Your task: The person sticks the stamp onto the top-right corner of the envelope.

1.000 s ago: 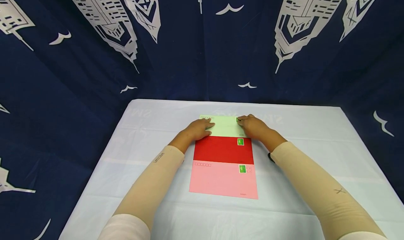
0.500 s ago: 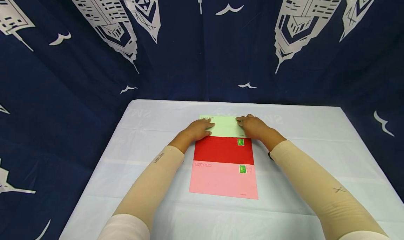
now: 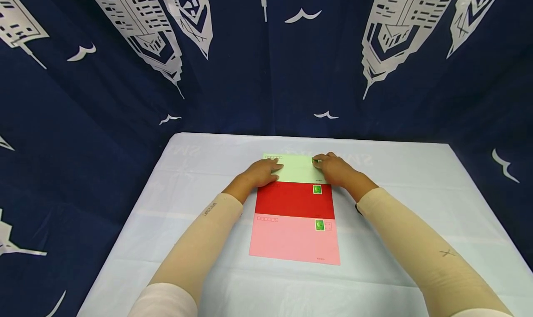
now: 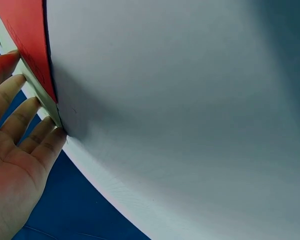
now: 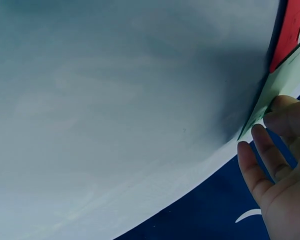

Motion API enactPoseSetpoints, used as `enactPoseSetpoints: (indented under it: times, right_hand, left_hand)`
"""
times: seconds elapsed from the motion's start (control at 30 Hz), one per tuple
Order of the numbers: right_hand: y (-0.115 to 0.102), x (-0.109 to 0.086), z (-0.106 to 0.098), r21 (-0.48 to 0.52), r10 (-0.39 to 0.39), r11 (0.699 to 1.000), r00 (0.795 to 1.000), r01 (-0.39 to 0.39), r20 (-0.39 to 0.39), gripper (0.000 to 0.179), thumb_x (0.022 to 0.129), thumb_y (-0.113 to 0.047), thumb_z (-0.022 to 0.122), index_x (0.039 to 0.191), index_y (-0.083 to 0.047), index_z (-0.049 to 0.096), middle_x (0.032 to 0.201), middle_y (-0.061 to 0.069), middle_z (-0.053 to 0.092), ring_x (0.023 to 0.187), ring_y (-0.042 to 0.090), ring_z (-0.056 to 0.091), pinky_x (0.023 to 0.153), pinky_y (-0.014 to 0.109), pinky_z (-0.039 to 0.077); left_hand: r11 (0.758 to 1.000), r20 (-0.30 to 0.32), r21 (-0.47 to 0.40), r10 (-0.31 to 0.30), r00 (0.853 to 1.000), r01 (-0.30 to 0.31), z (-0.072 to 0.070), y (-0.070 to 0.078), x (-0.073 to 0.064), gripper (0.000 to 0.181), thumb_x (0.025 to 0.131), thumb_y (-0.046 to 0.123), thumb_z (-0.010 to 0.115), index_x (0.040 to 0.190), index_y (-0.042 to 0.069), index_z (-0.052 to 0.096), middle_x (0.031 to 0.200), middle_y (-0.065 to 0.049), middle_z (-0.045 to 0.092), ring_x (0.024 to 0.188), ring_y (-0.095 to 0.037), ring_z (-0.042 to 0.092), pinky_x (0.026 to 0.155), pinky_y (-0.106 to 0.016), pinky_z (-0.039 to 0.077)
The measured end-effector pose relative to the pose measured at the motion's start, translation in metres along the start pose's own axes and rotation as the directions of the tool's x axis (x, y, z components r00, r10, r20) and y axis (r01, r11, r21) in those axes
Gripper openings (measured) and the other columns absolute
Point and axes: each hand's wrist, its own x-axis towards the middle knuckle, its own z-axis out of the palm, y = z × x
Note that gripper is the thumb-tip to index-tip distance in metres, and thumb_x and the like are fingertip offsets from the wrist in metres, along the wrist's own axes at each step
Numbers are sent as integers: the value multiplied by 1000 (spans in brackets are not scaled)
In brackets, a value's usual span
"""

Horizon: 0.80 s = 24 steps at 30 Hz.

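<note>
A light green envelope [image 3: 294,169] lies at the top of a column of envelopes, with a red envelope [image 3: 291,201] below it and a pink envelope [image 3: 287,243] lowest. My left hand [image 3: 263,171] rests on the green envelope's left part, fingers spread; the left wrist view has its fingertips along the envelope edge. At the upper right corner, my right hand [image 3: 335,166] presses with its fingertips at a small green stamp [image 3: 314,160], which they partly cover. Similar green stamps show on the red and pink envelopes.
The envelopes lie on a table with a white cloth [image 3: 200,159]. Behind and to the left of it hangs a dark blue curtain [image 3: 250,85] with white building and bird prints. Beige sleeves cover both forearms.
The right fingertips shift slightly left over the stamp, hiding it half a second ago, then back right so its edge shows again. The left hand and the envelopes stay put.
</note>
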Motion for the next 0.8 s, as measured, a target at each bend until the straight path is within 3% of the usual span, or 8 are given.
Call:
enactPoseSetpoints:
  times: [0.17, 0.4, 0.8]
  right_hand:
    - [3, -2, 0, -49, -16, 999, 999, 14, -35, 54, 92, 6, 62, 144, -5, 55, 149, 14, 53, 129, 37, 51, 109, 49, 47]
    - [5, -1, 2, -20, -1, 1000, 999, 0, -44, 54, 93, 5, 61, 145, -7, 55, 152, 16, 47, 132, 40, 47, 112, 53, 43]
    - [6, 0, 2, -9, 6, 1000, 1000, -6, -28, 56, 91, 8, 59, 145, -7, 55, 146, 16, 55, 130, 39, 52, 112, 53, 44]
  left_hand:
    - [1000, -1, 1, -3, 1000, 3, -1, 1, 0, 53, 103, 27, 57, 154, 21, 43, 167, -3, 31, 158, -23, 23, 130, -38, 18]
    - [1000, 2, 0, -19, 1000, 19, 0, 1, 0, 53, 103, 27, 56, 154, 22, 43, 167, -2, 30, 158, -23, 22, 130, -38, 18]
    - [1000, 6, 3, -20, 1000, 20, 2, 1, 0, 53, 103, 27, 56, 155, 22, 42, 167, -2, 30, 158, -23, 22, 130, -39, 17]
